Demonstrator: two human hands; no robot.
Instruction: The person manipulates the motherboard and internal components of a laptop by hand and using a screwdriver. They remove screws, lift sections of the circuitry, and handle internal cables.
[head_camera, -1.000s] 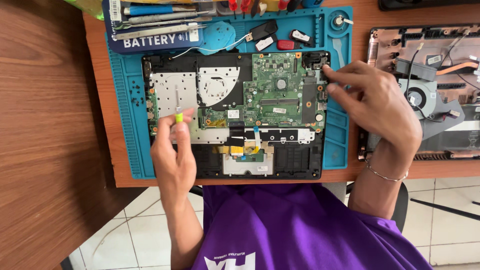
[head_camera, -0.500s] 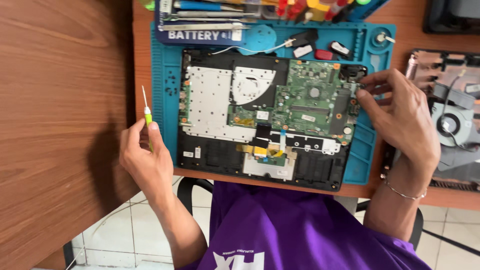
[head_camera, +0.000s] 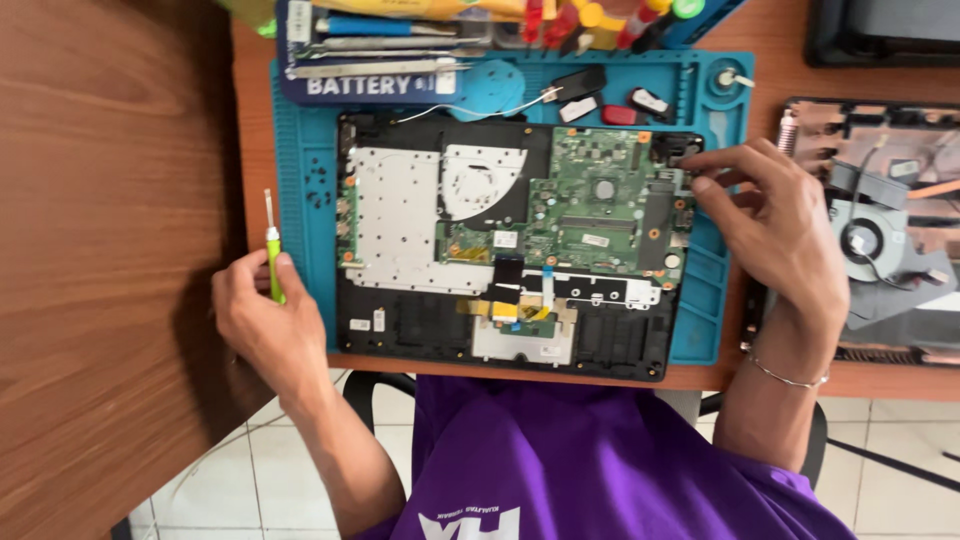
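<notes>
Opened laptop (head_camera: 510, 250) on the blue mat (head_camera: 300, 180), both hands at work.

Left hand (head_camera: 262, 320), fingers closed around a small screwdriver (head_camera: 271, 250), rests left of the laptop on the tabletop (head_camera: 110, 200). Right hand (head_camera: 780, 215) pinches at the board's (head_camera: 600, 205) top-right corner, its fingers nearly shut there. The cover is already off; the board remains seated.

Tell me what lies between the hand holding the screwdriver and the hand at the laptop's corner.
In the head view, the opened laptop on the blue mat lies between the left hand, gripping the green screwdriver, and the right hand.
</notes>
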